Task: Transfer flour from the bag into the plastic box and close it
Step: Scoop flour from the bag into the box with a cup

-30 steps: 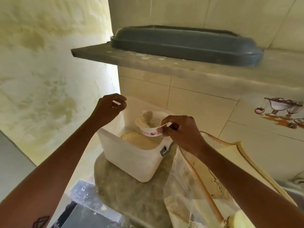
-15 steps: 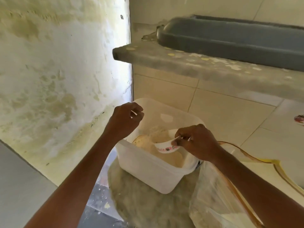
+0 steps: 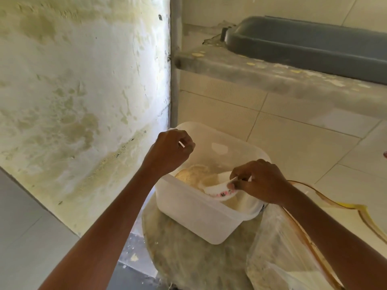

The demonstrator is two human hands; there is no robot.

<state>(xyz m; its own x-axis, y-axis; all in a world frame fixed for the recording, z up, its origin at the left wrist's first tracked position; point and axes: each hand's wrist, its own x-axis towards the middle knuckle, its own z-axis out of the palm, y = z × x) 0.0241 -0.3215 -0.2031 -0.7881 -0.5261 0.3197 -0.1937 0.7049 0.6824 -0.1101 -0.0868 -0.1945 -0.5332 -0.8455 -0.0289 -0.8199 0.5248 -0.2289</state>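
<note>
Head cam is looking down at a stained wall [image 3: 69,97] taking up the whole left side, nothing much going on there. Moving right, the left hand [image 3: 170,150] is hanging over the near-left rim of the plastic box [image 3: 201,218], fingers curled in around a thin white bit that's too small to make out, honestly can't tell what it is. The box is sitting on a round mottled surface [image 3: 188,258] that's getting cut off at the bottom edge. Flour [image 3: 194,174] is piling up inside, partly hidden behind the box's cloudy wall. The right hand [image 3: 259,182] is pinching the rim of a small white cup [image 3: 219,190], tipped over inside the box. Far right, the flour bag [image 3: 278,258] is lying just beside the box, mostly running out of frame. Up top, a grey tub [image 3: 310,47] is resting on a concrete shelf [image 3: 272,80].
</note>
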